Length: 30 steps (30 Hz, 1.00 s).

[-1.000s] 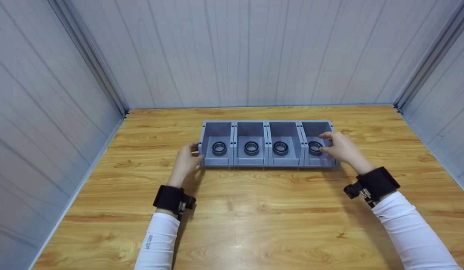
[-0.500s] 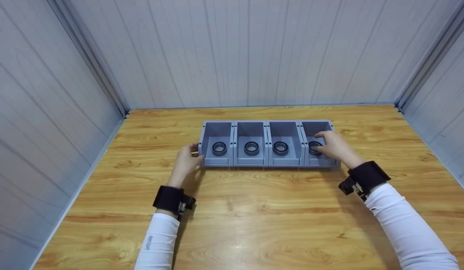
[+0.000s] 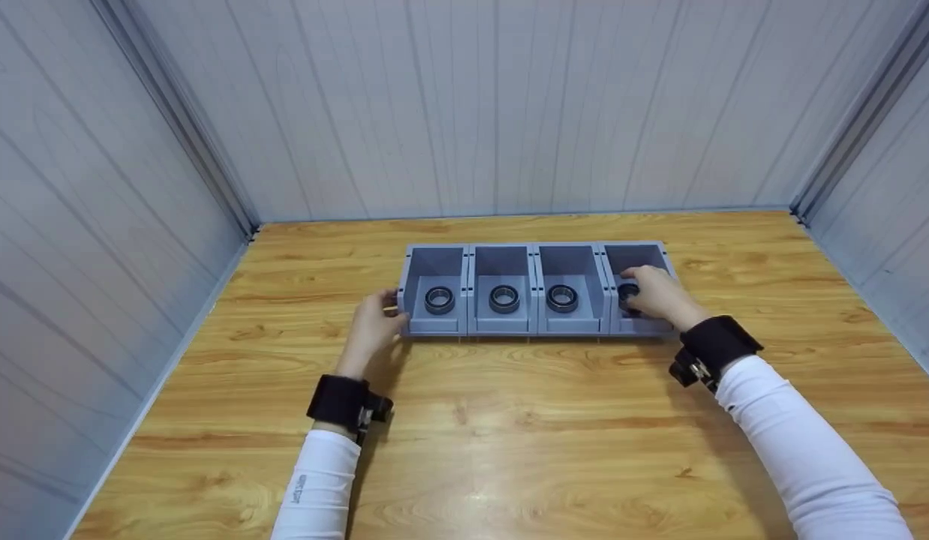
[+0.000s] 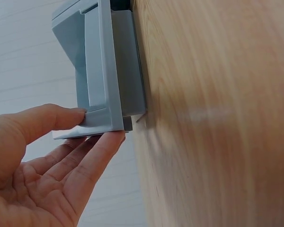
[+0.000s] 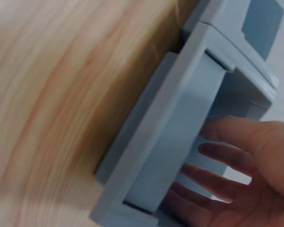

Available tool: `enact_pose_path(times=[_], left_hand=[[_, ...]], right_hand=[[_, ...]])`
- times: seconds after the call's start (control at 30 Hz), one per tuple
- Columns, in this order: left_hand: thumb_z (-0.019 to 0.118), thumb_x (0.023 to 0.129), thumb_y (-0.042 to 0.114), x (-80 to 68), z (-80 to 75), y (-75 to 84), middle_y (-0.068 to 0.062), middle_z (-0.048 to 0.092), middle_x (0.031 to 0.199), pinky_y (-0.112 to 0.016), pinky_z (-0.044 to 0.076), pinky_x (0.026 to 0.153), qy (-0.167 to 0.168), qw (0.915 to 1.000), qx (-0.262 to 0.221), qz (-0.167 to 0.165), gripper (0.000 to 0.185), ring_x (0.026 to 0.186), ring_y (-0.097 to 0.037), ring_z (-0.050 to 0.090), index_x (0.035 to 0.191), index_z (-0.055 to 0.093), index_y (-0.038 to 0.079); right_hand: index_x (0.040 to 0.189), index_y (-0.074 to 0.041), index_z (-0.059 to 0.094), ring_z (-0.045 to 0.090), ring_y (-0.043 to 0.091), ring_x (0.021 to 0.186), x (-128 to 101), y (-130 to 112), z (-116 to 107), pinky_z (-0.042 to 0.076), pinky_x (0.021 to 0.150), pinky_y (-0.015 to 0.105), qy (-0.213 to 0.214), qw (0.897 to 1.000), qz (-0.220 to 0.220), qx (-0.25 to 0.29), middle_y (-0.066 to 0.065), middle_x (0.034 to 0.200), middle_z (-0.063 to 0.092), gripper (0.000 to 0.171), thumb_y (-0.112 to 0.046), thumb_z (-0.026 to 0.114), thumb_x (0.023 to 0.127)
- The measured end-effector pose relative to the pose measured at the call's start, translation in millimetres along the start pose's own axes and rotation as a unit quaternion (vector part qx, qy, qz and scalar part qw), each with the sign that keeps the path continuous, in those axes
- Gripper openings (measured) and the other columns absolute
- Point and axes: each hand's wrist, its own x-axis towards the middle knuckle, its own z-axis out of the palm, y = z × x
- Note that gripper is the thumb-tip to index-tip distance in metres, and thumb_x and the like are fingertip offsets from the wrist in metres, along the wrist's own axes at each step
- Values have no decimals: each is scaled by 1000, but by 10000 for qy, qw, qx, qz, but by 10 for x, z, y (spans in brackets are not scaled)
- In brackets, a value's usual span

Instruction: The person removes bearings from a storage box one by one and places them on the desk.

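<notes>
A row of joined grey plastic storage bins (image 3: 502,327) sits on the wooden table. My left hand (image 3: 369,328) grips the left end bin (image 4: 97,61), thumb on its front corner and fingers against the outer side wall. Into the right end bin (image 5: 173,137) reaches my right hand (image 3: 659,294), thumb and fingers apart over a bearing (image 3: 625,294) that it partly covers. The right wrist view hides that bearing behind the bin's front. Dark ring-shaped bearings also lie in the left bin (image 3: 440,300), and in the two middle ones.
Wood-grain table (image 3: 464,427) extends in front of the bins and to both sides. A pale panel wall (image 3: 464,105) stands behind, with further panels at left and right. Black straps with small cameras circle both wrists.
My right hand has moved left and farther over the bearing in the right end bin, covering more of it. The left hand keeps its place on the left end bin.
</notes>
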Motion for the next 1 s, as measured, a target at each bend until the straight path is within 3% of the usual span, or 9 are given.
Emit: enact_pose_path(times=[0.1,0.23,0.57,1.0], left_hand=[[57,94,-5,8,2,-8,-36,56,141,-48,52,114,27,10000,-44,10,53,133,-46,58,144,45,-16],[57,92,-7,16,9,-13,-37,57,140,-48,52,114,68,9999,-76,44,52,132,-46,58,143,46,-16],[58,92,-8,2,16,7,-37,57,140,-48,51,114,65,10000,-45,35,52,132,-47,58,142,46,-16],[58,91,-6,-7,15,6,-37,60,136,-48,54,110,106,9997,166,156,51,128,-47,62,140,48,-17]], right_hand=[[138,18,51,58,53,124,21,1,37,53,101,59,10,10000,4,-91,39,138,56,53,3,57,88],[139,17,50,52,55,130,52,7,79,48,110,64,-57,9998,125,-172,39,139,55,52,2,57,89],[132,16,56,58,57,121,85,59,156,51,103,67,154,9990,-137,-392,40,127,62,49,0,62,86],[139,15,51,55,59,125,121,77,138,50,102,70,-173,9972,-258,-679,41,132,58,50,-1,58,92]])
